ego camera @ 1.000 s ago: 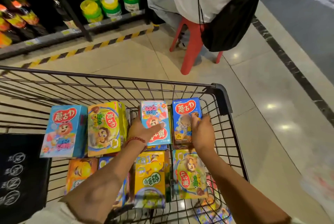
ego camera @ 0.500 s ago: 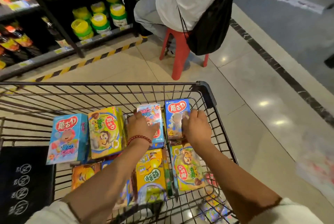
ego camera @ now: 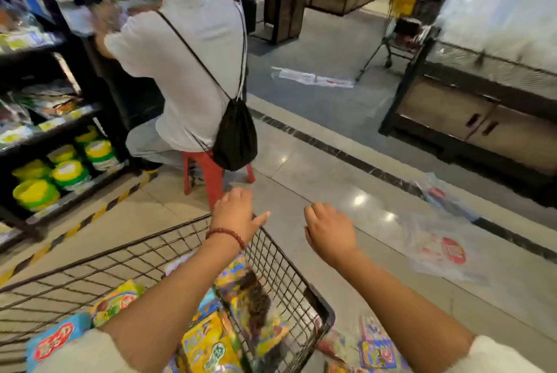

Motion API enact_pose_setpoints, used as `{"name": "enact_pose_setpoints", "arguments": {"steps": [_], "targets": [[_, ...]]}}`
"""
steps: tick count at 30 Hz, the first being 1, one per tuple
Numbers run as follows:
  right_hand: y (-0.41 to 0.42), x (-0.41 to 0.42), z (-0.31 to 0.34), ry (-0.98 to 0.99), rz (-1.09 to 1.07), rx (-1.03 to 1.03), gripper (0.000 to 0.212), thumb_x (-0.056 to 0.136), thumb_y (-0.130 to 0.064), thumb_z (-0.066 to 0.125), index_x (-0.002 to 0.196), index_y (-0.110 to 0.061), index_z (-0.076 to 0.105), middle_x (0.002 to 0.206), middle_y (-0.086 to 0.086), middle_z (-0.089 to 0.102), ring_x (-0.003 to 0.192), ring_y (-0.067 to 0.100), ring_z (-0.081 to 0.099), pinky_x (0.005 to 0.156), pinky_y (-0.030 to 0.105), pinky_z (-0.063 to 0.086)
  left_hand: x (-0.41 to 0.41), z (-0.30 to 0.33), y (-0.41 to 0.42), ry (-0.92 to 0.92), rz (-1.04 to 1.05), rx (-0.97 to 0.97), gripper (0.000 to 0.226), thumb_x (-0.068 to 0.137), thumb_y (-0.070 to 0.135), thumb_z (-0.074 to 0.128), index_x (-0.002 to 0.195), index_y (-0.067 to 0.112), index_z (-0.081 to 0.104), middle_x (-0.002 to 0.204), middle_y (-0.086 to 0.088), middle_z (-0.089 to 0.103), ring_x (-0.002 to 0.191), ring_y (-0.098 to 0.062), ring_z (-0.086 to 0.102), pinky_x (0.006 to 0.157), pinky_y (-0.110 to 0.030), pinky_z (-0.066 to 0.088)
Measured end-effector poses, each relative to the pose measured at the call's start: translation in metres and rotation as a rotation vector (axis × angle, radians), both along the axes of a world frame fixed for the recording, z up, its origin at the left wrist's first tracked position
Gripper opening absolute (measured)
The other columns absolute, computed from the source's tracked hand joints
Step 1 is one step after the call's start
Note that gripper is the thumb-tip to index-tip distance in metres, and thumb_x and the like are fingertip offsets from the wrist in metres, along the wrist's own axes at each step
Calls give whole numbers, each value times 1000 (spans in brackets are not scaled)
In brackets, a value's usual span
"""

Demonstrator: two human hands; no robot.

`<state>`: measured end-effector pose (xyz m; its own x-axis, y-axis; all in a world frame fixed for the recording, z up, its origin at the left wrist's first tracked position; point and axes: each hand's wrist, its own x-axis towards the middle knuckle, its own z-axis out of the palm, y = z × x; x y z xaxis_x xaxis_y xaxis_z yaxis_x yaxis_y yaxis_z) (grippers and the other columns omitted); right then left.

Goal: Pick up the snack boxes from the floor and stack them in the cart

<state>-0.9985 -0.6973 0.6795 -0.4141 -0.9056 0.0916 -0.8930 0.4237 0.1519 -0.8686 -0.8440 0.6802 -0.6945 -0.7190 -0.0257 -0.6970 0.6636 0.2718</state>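
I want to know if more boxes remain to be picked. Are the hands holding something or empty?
Empty. The left hand and right hand hang with loosely curled fingers above the cart corner, gripping nothing.

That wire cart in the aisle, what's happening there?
A person is loading snack boxes into the cart, which already holds several. Right now both hands are empty: the left hand is over the cart's far corner, fingers relaxed, and the right hand is outside it, above the floor. More boxes lie on the floor beside the cart. Another person sits on a red stool ahead.
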Motion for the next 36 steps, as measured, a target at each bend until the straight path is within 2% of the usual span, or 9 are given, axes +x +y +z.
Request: {"name": "enact_pose_setpoints", "arguments": {"steps": [3, 8, 12, 14, 18, 24, 26, 30, 36], "targets": [[47, -28, 8, 83, -60, -5, 32, 49, -19, 84, 70, -14, 60, 67, 3, 56, 59, 25, 57, 48, 30, 42, -37, 19, 35, -70, -192, -112, 61, 89, 57, 47, 133, 15, 40, 137, -6, 43, 130, -24, 37, 107, -39, 31], [134, -65, 6, 133, -193, 16, 34, 45, -23, 81, 71, -15, 61, 73, 5, 57, 68, 27, 57, 57, 33, 45, -99, 23, 109, -202, -427, -123, 61, 92, 54, 43, 136, 14, 37, 142, -8, 37, 138, -27, 26, 114, -52, 19], [209, -93, -16, 139, -276, 37, 50, 43, -28, 78, 87, -14, 58, 84, 5, 61, 82, 25, 54, 68, 36, 41, -141, 2, 180, -262, -569, -108, 69, 93, 52, 44, 146, 13, 24, 150, -8, 28, 143, -27, 18, 115, -55, 13], [245, -106, -32, 84, -321, 67, 61, 42, -29, 78, 93, -14, 50, 86, 5, 61, 86, 25, 51, 69, 38, 42, -159, -12, 216, -280, -617, -101, 70, 92, 53, 44, 147, 15, 23, 151, -8, 28, 142, -26, 20, 114, -55, 14], [313, -126, -69, -8, -398, 167, 47, 46, -26, 79, 88, -13, 62, 84, 7, 60, 78, 27, 57, 64, 38, 47, -187, -50, 278, -298, -676, -49, 64, 90, 54, 46, 141, 19, 32, 145, -7, 35, 136, -25, 30, 112, -52, 19], [382, -143, -149, -141, -416, 182, 45, 44, -17, 77, 86, -11, 61, 76, 6, 59, 70, 26, 58, 55, 34, 45, -188, -148, 336, -406, -627, 96, 58, 89, 55, 46, 134, 19, 40, 135, -4, 46, 127, -23, 41, 101, -39, 33], [397, -141, -192, -207, -409, 195, 48, 46, -15, 70, 92, -10, 55, 76, 7, 60, 69, 27, 59, 51, 32, 43, -177, -191, 346, -467, -587, 161, 57, 89, 57, 46, 131, 20, 42, 132, -2, 48, 124, -22, 44, 98, -37, 35], [415, -127, -293, -368, -474, 244, 39, 65, -28, 49, 92, -6, 67, 81, 10, 62, 72, 30, 61, 52, 34, 48, -154, -284, 358, -555, -467, 264, 66, 86, 59, 50, 137, 19, 37, 130, -2, 53, 117, -20, 51, 95, -35, 44], [407, -102, -446, -530, -567, 285, 46, 43, -25, 84, 80, -3, 70, 73, 12, 64, 60, 30, 63, 44, 29, 47, -134, -439, 364, -698, -388, 337, 63, 86, 56, 51, 133, 15, 38, 135, -6, 47, 121, -24, 48, 97, -36, 43]]}}
